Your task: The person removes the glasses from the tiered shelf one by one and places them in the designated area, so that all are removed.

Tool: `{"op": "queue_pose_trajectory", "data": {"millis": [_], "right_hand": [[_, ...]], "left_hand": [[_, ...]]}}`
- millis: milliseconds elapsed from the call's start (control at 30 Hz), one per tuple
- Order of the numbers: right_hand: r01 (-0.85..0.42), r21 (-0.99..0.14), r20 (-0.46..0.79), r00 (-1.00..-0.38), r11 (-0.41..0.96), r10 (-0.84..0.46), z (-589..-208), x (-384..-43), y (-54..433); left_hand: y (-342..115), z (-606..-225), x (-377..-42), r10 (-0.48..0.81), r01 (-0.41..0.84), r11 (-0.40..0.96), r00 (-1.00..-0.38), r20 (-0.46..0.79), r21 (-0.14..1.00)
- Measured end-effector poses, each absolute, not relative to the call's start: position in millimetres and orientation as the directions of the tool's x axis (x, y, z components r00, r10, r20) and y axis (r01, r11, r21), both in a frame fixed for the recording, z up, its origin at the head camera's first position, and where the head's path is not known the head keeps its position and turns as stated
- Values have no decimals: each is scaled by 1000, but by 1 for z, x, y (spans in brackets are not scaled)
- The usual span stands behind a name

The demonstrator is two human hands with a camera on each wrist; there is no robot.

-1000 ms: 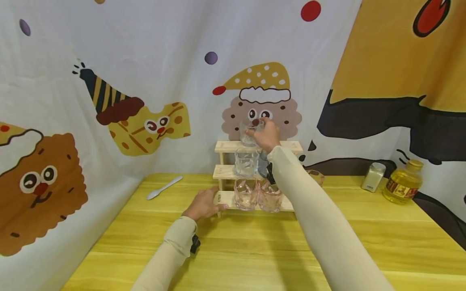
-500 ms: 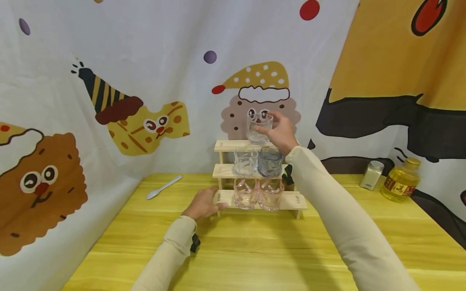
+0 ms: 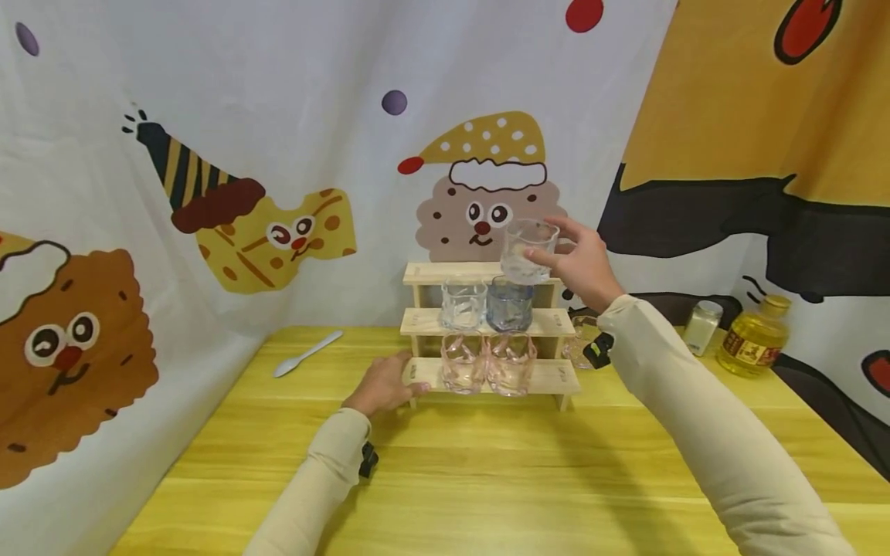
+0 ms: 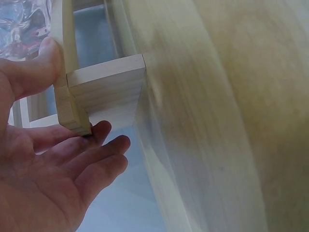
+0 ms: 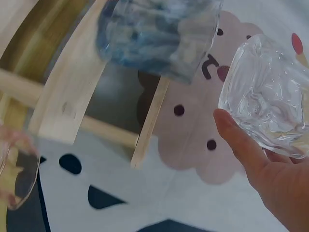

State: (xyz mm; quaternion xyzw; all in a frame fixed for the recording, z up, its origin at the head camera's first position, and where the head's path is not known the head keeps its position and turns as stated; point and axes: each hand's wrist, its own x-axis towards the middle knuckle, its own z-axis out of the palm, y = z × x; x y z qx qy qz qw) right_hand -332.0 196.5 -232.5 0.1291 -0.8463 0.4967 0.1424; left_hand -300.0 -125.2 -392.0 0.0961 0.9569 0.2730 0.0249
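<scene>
My right hand (image 3: 587,266) pinches a clear tumbler (image 3: 518,241) between thumb and fingers, just over the right half of the top step of a three-step wooden stand (image 3: 556,376). In the right wrist view the thumb presses the tumbler's (image 5: 265,92) wall. At the stand's lower left end, my left hand (image 3: 382,386) grips the bottom step; the left wrist view has its thumb on top and fingers beneath the wood (image 4: 108,87). The middle step bears a clear tumbler (image 3: 463,306) and a blue one (image 3: 511,306). Two pink tumblers (image 3: 462,364) stand side by side on the bottom step.
Behind the stand's right side, a tinted glass (image 3: 581,346) stands on the table, partly hidden by the right wrist. Farther right are a white-filled jar (image 3: 702,328) and a yellow oil bottle (image 3: 754,341). A pale spoon (image 3: 308,354) lies left. A printed cloth (image 3: 313,116) hangs behind.
My right hand has carried the clear tumbler rightward from the left-centre of the top step, uncovering the blue tumbler. The left hand keeps its grip on the stand.
</scene>
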Motion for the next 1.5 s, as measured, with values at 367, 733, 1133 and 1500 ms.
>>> {"op": "queue_pose_trajectory", "data": {"millis": [367,733,1133,1500], "right_hand": [[-380,-760,395,-914,527,-90,-244,-308,234],[-282,-764,335,-942,580,-16,-264,-290,275],[-240,-741,342,-938,627,45,-295,-282,316],[-102,-752,261,-953,651,152,-325,-286,338]], "left_hand": [[-125,-391,-301,196,172,836,-981,10,521],[-125,-396,-302,195,180,845,-981,25,504],[-126,-396,-303,200,192,844,-979,38,501],[-125,-396,-303,193,189,845,-980,45,500]]}}
